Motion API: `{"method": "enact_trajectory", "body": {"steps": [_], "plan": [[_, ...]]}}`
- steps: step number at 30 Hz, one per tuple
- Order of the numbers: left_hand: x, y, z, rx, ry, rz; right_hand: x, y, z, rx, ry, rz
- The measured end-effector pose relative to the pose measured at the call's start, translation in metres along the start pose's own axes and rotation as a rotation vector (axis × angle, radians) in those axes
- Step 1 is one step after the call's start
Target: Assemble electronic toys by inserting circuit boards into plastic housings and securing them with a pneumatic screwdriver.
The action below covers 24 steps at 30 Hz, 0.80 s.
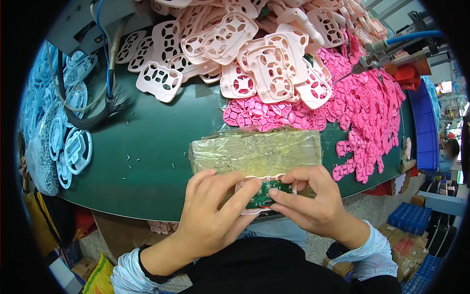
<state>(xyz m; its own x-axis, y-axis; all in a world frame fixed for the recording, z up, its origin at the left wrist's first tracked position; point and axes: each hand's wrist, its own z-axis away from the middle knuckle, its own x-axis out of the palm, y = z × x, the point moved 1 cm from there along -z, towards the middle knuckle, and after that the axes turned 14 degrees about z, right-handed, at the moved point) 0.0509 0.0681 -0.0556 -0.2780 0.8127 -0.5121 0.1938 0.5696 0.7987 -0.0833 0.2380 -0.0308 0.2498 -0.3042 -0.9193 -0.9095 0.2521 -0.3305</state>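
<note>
You are holding a pale pink shell (252, 212) between both hands, just at the near edge of the taped box (254, 154). A green circuit board (259, 199) is lying in it, face up. Your left hand (210, 208) is closing around the left end, fingers bent over the rim; your right hand (316, 201) is gripping the right end, its fingertips meeting the board.

So the board is already sitting in its shell — that much is looking done. No cover is showing over it, so the piece is seeming part-built, with closing up not yet done. Your fingers are hiding the edges, so whether the board is seated flat is hard to tell.

Beyond the box, more pale shells (271, 68) are lying heaped — with bright pink pads (367, 122) spreading beside them on the green table (147, 181).
</note>
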Motion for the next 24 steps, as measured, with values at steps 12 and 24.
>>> {"method": "enact_trajectory", "body": {"steps": [12, 24], "plan": [[0.003, -0.004, -0.008, 0.331, -0.088, -0.084, -0.007, 0.009, -0.003, -0.062, -0.038, 0.006], [0.007, -0.001, -0.009, 0.339, -0.041, -0.109, -0.016, -0.001, -0.013, -0.099, -0.172, 0.061]]}}
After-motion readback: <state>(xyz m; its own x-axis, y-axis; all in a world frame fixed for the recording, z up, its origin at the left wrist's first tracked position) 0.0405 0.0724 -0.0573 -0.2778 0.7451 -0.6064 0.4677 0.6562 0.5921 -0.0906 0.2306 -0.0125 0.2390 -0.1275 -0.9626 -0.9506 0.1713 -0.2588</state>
